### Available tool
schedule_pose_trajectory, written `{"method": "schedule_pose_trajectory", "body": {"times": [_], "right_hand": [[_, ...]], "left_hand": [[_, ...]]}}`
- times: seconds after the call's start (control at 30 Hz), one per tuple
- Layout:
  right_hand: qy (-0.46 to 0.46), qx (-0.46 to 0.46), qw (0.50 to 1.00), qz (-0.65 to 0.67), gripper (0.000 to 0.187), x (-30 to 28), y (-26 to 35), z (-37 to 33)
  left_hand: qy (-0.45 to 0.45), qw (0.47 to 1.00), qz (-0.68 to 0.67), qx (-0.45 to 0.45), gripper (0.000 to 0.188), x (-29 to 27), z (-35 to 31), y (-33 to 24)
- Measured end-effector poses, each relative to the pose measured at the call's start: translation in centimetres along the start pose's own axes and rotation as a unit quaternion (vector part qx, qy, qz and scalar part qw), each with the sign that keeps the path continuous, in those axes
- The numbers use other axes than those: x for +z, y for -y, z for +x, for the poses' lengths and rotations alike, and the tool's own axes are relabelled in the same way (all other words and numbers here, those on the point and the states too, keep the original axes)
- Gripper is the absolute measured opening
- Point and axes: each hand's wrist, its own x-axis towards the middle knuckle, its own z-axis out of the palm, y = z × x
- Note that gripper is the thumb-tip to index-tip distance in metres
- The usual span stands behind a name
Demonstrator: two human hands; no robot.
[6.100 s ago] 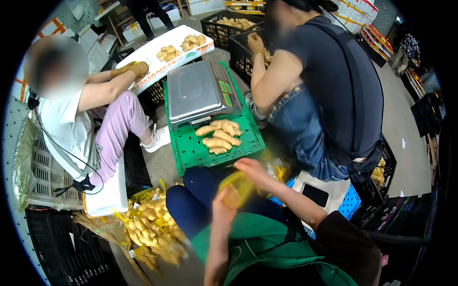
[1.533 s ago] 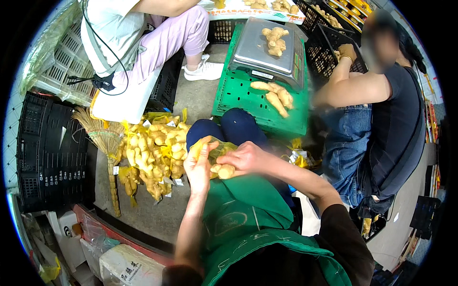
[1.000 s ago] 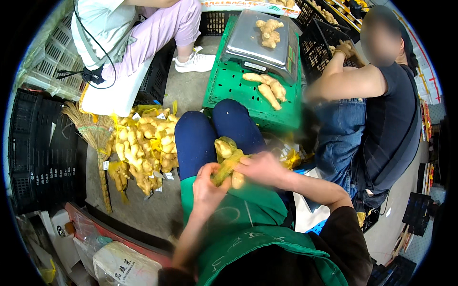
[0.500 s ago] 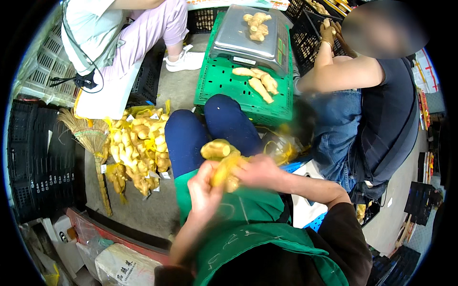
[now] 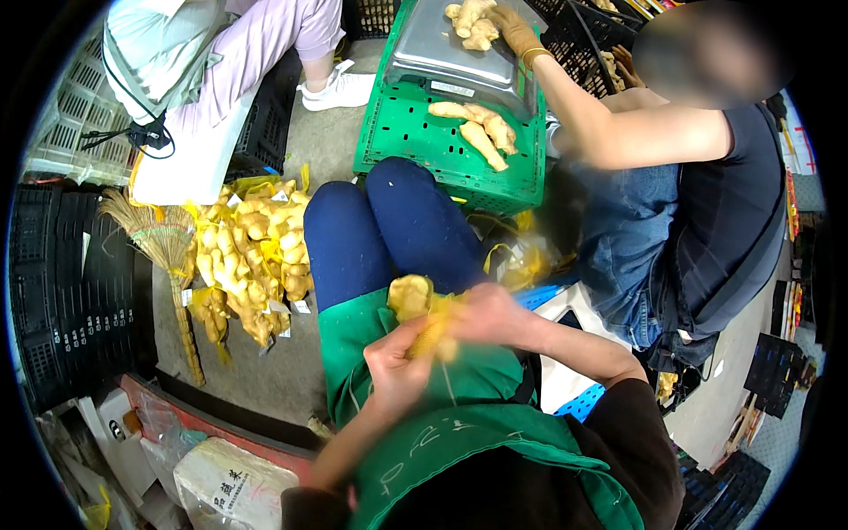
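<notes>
Over my lap, my left hand is closed round a yellow mesh bag with ginger root in it. A pale knob of the ginger shows at the far end, above my fingers. My right hand, blurred by motion, grips the same mesh from the right side. Its fingertips are smeared against the yellow netting. Beneath both hands lies my green apron.
Several netted ginger bags and a straw broom lie to the left. Ahead, a green crate bears a scale and loose ginger. A co-worker's gloved hand touches ginger on the scale. Another person sits far left.
My hands and the mesh bag have come slightly nearer to me. The co-worker's gloved hand has moved left from the black crate to the ginger on the scale.
</notes>
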Motion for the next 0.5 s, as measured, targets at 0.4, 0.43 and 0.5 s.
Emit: {"method": "schedule_pose_trajectory", "body": {"times": [0.4, 0.43, 0.5], "right_hand": [[-0.048, 0.324, 0.937, 0.123, 0.028, 0.2, 0.9, 2.4], [-0.065, 0.335, 0.928, 0.150, 0.028, 0.0, 0.7, 2.7], [-0.095, 0.355, 0.907, 0.205, 0.028, -0.5, 0.4, 3.3]], "left_hand": [[-0.034, 0.960, 0.278, -0.011, 0.013, -3.5, 3.6, 2.1], [-0.048, 0.984, 0.170, 0.008, 0.010, -3.8, 4.0, 3.3], [-0.022, 0.967, -0.194, -0.161, 0.010, -3.8, 3.7, 3.8]]}}
